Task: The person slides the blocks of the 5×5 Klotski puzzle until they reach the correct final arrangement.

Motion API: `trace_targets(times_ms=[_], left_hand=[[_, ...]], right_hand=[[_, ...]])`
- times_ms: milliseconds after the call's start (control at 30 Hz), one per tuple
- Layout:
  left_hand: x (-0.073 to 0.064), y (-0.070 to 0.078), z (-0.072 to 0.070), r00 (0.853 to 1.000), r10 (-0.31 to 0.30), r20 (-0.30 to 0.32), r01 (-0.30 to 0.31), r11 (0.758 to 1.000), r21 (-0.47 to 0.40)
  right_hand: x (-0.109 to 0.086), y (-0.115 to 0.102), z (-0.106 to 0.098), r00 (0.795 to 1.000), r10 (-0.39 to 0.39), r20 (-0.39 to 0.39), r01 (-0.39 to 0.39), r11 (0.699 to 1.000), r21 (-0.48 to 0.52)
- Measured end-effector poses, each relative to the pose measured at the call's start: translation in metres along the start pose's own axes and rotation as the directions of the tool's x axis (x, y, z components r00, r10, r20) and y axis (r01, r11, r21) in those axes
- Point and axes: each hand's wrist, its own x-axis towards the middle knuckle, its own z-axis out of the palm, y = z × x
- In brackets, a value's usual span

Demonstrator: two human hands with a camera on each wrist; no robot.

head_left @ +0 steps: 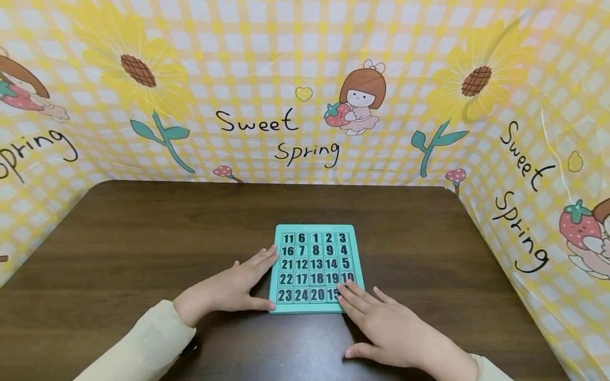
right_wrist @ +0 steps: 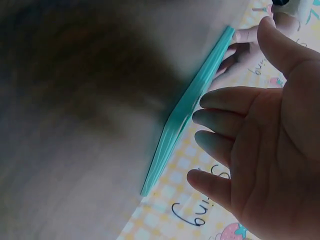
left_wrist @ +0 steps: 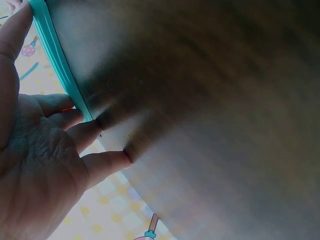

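A turquoise sliding number puzzle (head_left: pixel 312 307) lies flat on the brown table, its tiles in rows with bold black numbers. Along its left edge rests my left hand (head_left: pixel 233 286), fingers stretched to the upper side and thumb at the lower left corner. In the left wrist view, the fingertips of the left hand (left_wrist: pixel 45 145) meet the frame's turquoise side. My right hand (head_left: pixel 393 328) reaches over the lower right corner, with straight fingertips on the tiles by 10 and 15. Those fingers hide the corner slot. The right wrist view shows the right palm (right_wrist: pixel 265 145) with its fingers extended.
The dark wooden table (head_left: pixel 143 227) extends around the puzzle on all sides. A yellow-checked cloth (head_left: pixel 267 69) printed with sunflowers and "Sweet Spring" rises behind the table and along both sides.
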Motion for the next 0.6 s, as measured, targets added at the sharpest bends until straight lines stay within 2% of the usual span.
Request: trace_targets(times_ms=[200, 600], left_hand=[[0.0011, -0.0007, 0.0016, 1.000, -0.001, 0.002, 0.001, 1.000, 0.002], [0.0021, -0.0018, 0.0009, 1.000, 0.004, 0.000, -0.004, 1.000, 0.012]], right_hand=[[-0.0001, -0.0015, 0.0032, 1.000, -0.003, 0.004, 0.003, 0.999, -0.032], [-0.0086, 0.0061, 0.0069, 1.000, 0.003, -0.026, -0.004, 1.000, -0.025]])
